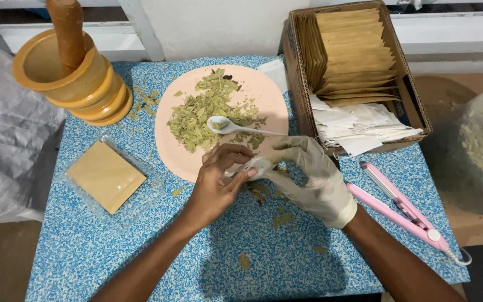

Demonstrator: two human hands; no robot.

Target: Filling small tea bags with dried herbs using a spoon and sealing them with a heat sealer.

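Head view: sachet [251,166] between both hands.

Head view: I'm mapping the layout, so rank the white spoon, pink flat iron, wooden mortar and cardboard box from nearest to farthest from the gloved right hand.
From the right hand:
1. White spoon, just above on the plate.
2. Pink flat iron, to the right.
3. Cardboard box, upper right.
4. Wooden mortar, far upper left.

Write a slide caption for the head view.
Bare left hand and gloved right hand hold a small white sachet beside a pink plate of dried leaves.
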